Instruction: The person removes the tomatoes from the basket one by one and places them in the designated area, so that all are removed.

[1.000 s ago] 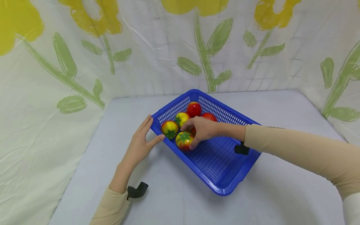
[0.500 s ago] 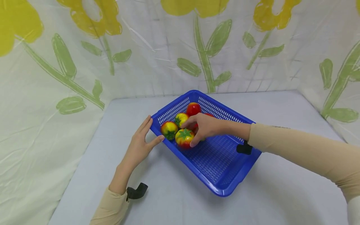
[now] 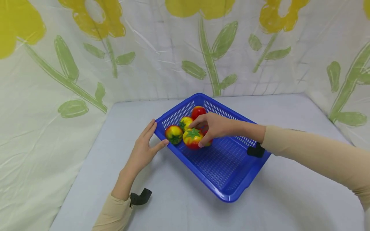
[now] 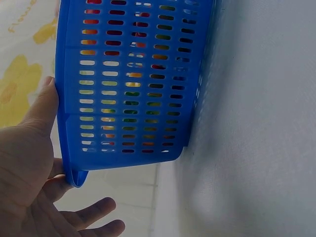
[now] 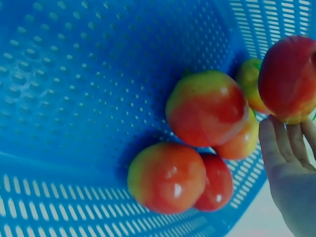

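My right hand [image 3: 221, 125] [image 5: 291, 173] grips a yellow-and-red tomato [image 3: 192, 140] [image 5: 287, 76] with a green leafy top, held over the left part of a blue basket [image 3: 228, 197] [image 4: 133, 160]. Other tomatoes lie in that end: a yellow-red one [image 3: 174, 134], a yellow one [image 3: 186, 122] and a red one [image 3: 198, 112]; the right wrist view shows a large red-yellow one [image 5: 207, 108] close to the held one. My left hand [image 3: 143, 149] [image 4: 24, 168] rests on the rim at the left corner, fingers spread and mostly straight, thumb on the edge.
The basket stands at an angle on a pale cloth-covered table [image 3: 173, 205]. A white curtain [image 3: 162, 64] with painted yellow flowers hangs behind and at both sides. Each wrist carries a small black camera mount.
The right hand has moved slightly right and away from the body, and the gripped tomato has shifted up from its spot beside the near rim. The left hand has stayed still.
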Demonstrator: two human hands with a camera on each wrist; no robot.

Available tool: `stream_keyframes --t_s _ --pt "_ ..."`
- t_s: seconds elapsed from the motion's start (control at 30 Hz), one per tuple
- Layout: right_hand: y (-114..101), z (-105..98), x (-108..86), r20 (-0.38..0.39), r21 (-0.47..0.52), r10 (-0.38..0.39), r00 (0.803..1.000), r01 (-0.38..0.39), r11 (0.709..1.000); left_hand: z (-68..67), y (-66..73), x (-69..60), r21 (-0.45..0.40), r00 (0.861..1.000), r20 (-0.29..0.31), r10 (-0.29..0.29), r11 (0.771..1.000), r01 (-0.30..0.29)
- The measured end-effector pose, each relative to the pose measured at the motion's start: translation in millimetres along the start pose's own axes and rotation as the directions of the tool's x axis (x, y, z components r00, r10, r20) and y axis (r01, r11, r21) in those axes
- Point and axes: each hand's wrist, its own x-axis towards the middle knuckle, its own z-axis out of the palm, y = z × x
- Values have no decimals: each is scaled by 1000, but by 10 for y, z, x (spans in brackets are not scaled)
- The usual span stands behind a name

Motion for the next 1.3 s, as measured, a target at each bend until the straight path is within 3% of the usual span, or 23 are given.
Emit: stream_keyframes --t_s 0.47,0.73,1.13,1.3 --pt "-63 -398 -284 57 -3 -115 992 116 993 -9 2 -21 -1 1000 -5 16 1000 -16" --pt "-64 -641 -512 137 -15 -200 970 204 979 -3 -4 -11 -1 1000 -10 26 1000 -26" --pt "148 -801 -894 20 -46 -189 982 190 981 0 5 -34 8 1000 -2 9 1000 -9" --pt "245 -864 -1033 3 -40 -211 978 211 977 -3 0 -18 14 1000 -1 17 1000 -17"
